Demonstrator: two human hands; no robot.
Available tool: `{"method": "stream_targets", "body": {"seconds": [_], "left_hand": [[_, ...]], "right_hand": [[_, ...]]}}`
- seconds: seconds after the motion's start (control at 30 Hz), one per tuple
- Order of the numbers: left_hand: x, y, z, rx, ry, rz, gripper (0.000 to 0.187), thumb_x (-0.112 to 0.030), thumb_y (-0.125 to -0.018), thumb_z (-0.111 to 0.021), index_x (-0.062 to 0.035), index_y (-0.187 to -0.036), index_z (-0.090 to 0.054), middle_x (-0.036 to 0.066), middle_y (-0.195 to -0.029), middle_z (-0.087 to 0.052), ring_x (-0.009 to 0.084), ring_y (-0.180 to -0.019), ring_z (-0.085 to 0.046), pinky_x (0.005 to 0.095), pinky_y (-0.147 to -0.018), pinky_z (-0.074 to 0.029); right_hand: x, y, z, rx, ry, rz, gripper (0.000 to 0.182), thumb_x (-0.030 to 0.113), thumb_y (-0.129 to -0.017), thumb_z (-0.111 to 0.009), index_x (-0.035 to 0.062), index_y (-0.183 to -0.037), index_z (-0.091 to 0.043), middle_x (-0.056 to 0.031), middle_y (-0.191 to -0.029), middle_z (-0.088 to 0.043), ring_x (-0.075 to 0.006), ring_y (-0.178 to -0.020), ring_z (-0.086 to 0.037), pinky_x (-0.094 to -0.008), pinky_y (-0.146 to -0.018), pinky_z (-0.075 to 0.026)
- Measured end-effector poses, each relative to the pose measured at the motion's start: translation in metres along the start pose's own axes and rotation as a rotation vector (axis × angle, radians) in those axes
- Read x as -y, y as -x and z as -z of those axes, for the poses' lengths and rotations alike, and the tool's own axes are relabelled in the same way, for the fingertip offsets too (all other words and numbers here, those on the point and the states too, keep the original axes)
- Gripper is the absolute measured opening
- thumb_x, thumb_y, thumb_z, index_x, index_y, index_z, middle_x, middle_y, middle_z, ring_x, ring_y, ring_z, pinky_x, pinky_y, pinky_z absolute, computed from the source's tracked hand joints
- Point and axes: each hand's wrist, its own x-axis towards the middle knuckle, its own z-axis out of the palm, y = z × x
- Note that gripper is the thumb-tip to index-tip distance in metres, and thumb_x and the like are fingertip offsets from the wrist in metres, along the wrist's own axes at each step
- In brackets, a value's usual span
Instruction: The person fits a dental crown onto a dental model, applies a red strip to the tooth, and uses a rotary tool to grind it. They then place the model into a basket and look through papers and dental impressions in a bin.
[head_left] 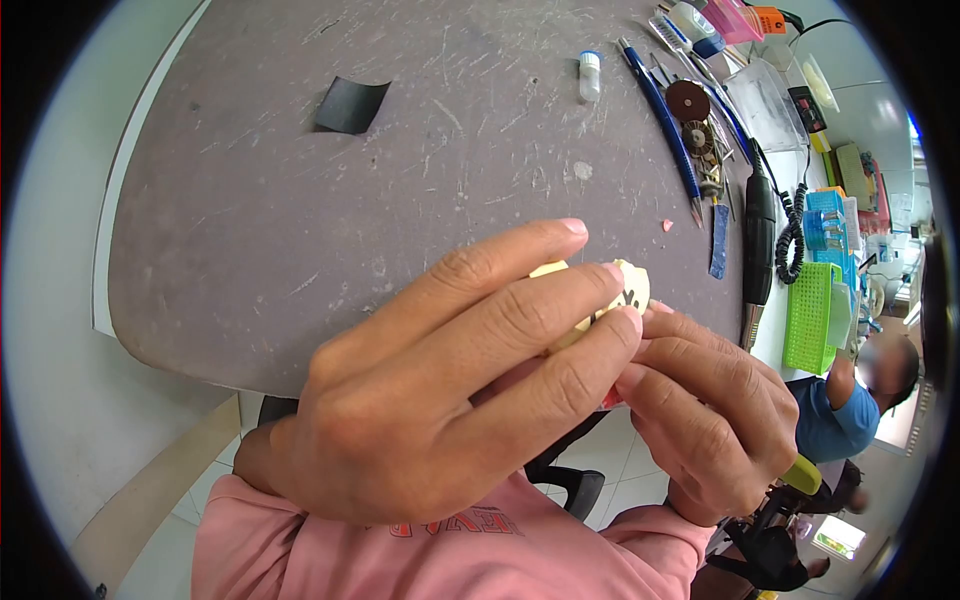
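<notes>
My left hand [430, 410] reaches across the front of the bench, its fingers closed over a pale yellow dental cast [632, 278] with dark marks on it. Most of the cast is hidden behind those fingers. On its right side, my right hand [715, 400] has its fingers bent and pinched together close against the cast. Whatever lies between the right fingertips is covered. Below the left fingers a bit of something red [612, 398] shows, too little of it to name.
A black square sheet [352, 106] and a small blue-capped vial [589, 77] rest on the scratched bench [300, 200]. Along the right lie a blue pen-like tool [662, 118], a brown disc [687, 100], a black handpiece [759, 230] and a green basket [805, 318]. Another person [845, 410] is at the right.
</notes>
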Motion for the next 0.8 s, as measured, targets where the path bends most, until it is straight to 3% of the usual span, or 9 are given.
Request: {"method": "stream_targets", "body": {"seconds": [0.8], "left_hand": [[0.0023,0.0029,-0.0008,-0.015,-0.008,-0.043,0.023,-0.007,-0.074,-0.073,-0.0024,-0.096,-0.072,0.012,-0.093,-0.071,0.0308,-0.090,-0.070,0.0341,-0.075,-0.061]], "right_hand": [[0.0067,-0.0098,0.0100,0.152,0.047,-0.020,0.028,-0.001,-0.068,-0.077,-0.0036,-0.094,-0.066,-0.0190,-0.085,-0.067,-0.0374,-0.084,-0.071,-0.0448,-0.073,-0.061]]}}
